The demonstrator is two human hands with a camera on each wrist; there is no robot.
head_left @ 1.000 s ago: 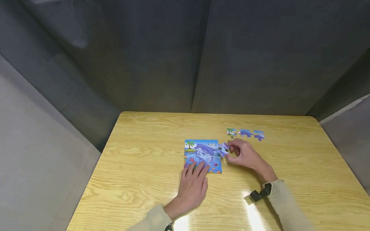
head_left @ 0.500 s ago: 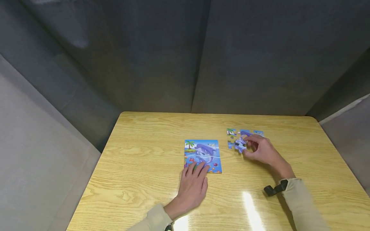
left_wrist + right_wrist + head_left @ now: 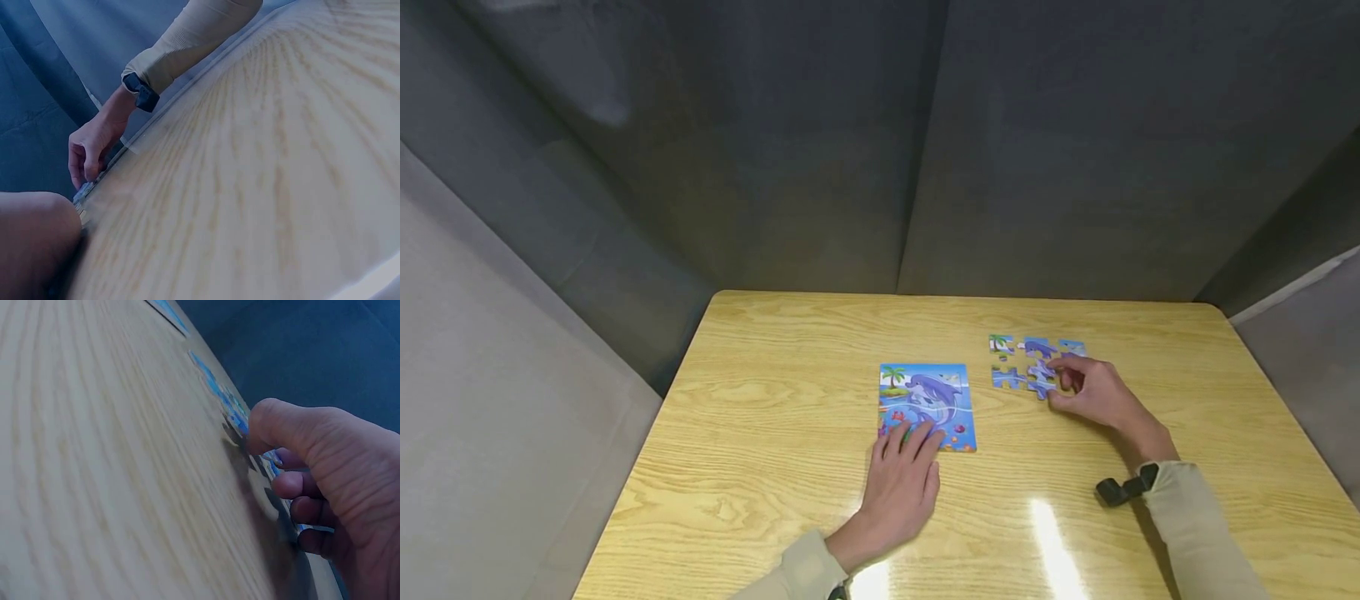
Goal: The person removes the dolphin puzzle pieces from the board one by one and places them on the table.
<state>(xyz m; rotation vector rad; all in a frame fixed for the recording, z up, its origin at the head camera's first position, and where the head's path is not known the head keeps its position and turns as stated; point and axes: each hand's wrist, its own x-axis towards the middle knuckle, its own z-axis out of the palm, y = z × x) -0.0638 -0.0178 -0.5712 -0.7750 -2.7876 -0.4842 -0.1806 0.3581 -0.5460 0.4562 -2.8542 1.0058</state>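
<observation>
Toward the lower middle of the frame, a person's left hand (image 3: 898,492) lies with fingers straight and a little apart, their tips resting on the lower edge of a dolphin picture card (image 3: 934,387). The card lies flat on the wood-grain table (image 3: 760,400), its printed palm toward its upper left corner. Right of centre come the loose puzzle pieces: a palm-tree piece (image 3: 1001,342) with a sea piece (image 3: 1006,377) below it, then a dolphin-head piece (image 3: 1037,347), and under that the dolphin-body piece (image 3: 1041,379) that the right hand (image 3: 1097,392) pinches between thumb and forefinger at its right side; the other fingers curl in behind. A second ago this piece was against the card's right edge; now it is over among the others, in line below the dolphin-head piece and just beside the sea piece, which I take to be its place in the second row. Its long axis runs roughly top to bottom of the frame, one knob pointing down; whether it is flat or joined to its neighbours I can't tell. Farther right, a sky piece (image 3: 1072,344) shows partly behind the hand.
</observation>
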